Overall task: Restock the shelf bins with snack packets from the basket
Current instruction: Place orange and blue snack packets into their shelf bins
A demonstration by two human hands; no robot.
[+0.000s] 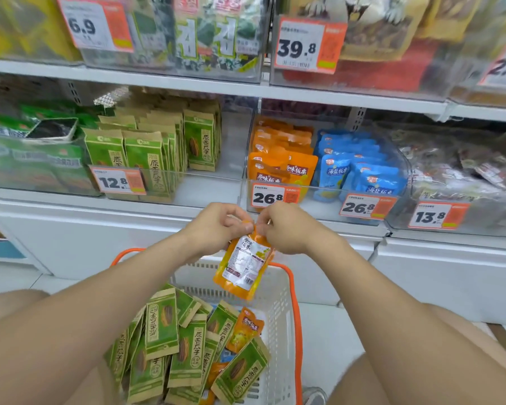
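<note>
An orange snack packet (244,266) hangs above the basket, its back label facing me. My left hand (216,226) and my right hand (287,226) both pinch its top edge. Below it stands a white basket (278,311) with orange handles, holding several green seed packets (187,343) and another orange packet (246,328). Straight ahead, just above my hands, a clear shelf bin (275,182) holds matching orange packets (281,153) behind a 26.8 price tag. A bin of green seed packets (155,150) sits to its left.
Blue packets (360,171) fill the bin to the right of the orange ones, and a bin of dark wrapped snacks (465,168) lies further right. An upper shelf (216,86) carries more bins. White cabinet fronts (100,238) run below the shelf.
</note>
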